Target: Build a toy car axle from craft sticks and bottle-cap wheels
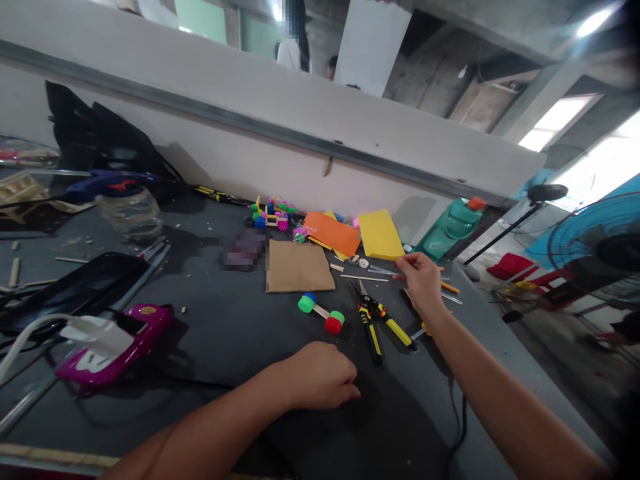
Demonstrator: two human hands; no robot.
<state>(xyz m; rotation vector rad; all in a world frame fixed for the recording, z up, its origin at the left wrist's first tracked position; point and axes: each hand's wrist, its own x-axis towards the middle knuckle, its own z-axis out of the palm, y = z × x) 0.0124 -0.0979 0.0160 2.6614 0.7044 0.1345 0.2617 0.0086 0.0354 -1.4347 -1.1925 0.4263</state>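
Observation:
My left hand (320, 377) rests curled on the dark grey work mat (235, 333), holding nothing visible, just below a small toy axle with green and red bottle-cap wheels (321, 313). My right hand (423, 283) reaches across the far side of the mat, its fingertips pinching the end of a thin metal rod (381, 271). Yellow-and-black handled snips (375, 322) lie open between my hands. Beyond them are a brown cardboard sheet (299, 267), an orange foam sheet (331, 233) and a yellow foam sheet (381, 235).
A cluster of colourful toy parts (270, 213) sits against the white wall (250, 160). On the left stand a blue glue gun (113, 185), a plastic jar (131, 213), a black tablet-like slab (75, 290) and a magenta object (117, 347). A fan (595, 243) stands off the right.

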